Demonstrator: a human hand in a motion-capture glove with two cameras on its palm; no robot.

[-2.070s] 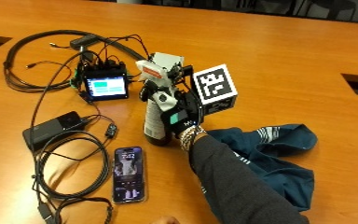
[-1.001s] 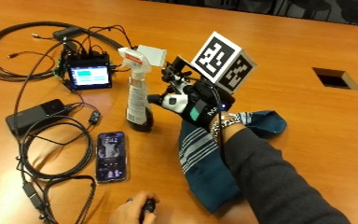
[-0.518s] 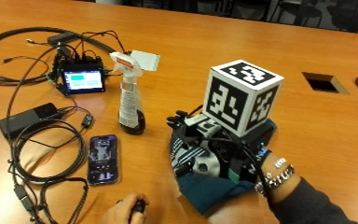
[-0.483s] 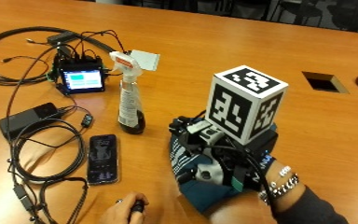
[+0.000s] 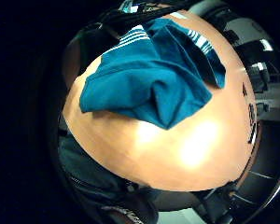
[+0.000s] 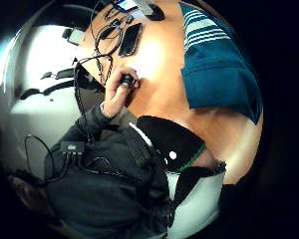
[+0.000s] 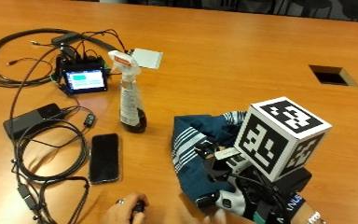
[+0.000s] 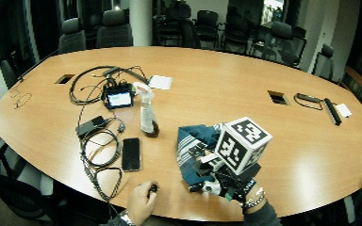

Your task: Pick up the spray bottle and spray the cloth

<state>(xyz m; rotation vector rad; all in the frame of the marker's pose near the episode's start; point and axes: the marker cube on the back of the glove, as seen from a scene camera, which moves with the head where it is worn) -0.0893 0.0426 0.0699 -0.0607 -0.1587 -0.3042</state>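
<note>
1. R gloved hand (image 7: 241,198) sits low at near table edge, palm facing down; fingers hidden, can't tell pose.
2. L bare hand (image 7: 124,213) to its left, fingers curled round sth small and dark.

A strip of bare table (image 7: 160,119) was left between the upright spray bottle (image 7: 129,93) and the crumpled cloth (image 7: 194,140), wide enough for a hand to be passed through. The bottle's far side was crowded by a small screen (image 7: 85,79) and tangled cables (image 7: 49,140). A phone (image 7: 104,157) was laid just in front of the bottle. Beyond the cloth, open tabletop was seen.
</note>
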